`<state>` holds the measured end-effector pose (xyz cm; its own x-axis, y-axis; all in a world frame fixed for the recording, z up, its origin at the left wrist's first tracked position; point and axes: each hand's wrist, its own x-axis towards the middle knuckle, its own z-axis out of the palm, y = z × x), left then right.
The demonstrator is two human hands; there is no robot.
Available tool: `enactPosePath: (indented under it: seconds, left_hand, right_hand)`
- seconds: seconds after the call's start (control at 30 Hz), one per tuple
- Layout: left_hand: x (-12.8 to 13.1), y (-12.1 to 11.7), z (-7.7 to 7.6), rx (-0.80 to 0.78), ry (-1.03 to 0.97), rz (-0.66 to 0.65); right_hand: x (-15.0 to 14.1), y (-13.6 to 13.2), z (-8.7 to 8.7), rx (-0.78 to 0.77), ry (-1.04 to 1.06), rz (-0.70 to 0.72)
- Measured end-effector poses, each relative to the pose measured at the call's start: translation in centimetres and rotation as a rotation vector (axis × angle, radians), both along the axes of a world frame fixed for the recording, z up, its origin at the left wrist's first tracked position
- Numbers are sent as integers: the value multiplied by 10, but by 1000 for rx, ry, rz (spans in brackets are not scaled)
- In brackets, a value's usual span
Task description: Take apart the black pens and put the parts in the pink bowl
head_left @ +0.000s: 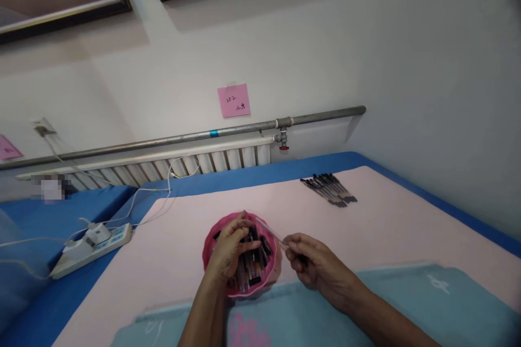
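Observation:
A pink scalloped basket (207, 252) holds a jumble of clear pen barrels (244, 274) and black pen parts (264, 246). Over its left side is my left hand (228, 246), fingers bent and tips close together; what they pinch, if anything, is too small to make out. To the right of the basket, my right hand (315, 263) is closed on a thin clear pen barrel (269, 229), which slants up and left toward my left fingertips. Something dark shows within the right hand's curled fingers. A row of black-capped pens (330, 190) lies farther back on the right.
Pink sheeting (171, 249) covers the blue table (244, 173); a teal cloth (407, 293) lies along the near edge. At left, a power strip (91, 252) with plugged-in chargers trails white cables. Behind stand a radiator (220, 161) and a pipe (171, 141) on the wall.

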<state>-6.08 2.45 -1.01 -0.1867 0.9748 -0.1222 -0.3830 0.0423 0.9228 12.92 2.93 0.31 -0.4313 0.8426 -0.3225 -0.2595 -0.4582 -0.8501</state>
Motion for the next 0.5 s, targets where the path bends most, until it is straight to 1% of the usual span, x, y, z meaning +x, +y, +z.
enactPosePath:
  seconds: [0.1,0.17,0.23,0.3,0.4,0.43,0.5]
  left_hand:
    - [1,1,0,3,12,-8]
    - [2,0,2,5,57,34]
    - [5,-6,6,13,147,72]
    - [12,-15,12,28,303,44]
    - [29,-31,19,80,671,-84]
    - [36,-35,20,97,801,-114]
    - [48,-42,19,95,1006,-128]
  right_hand:
    - [0,1,0,-96,112,34]
    - [0,2,-1,-108,156,59]
    - [0,2,-2,-92,168,69]
    - [-1,2,-4,-68,165,57]
    - [-2,0,-6,-21,183,17]
    - [-3,-1,-6,-4,195,9]
    - [-5,-3,-6,30,215,8]
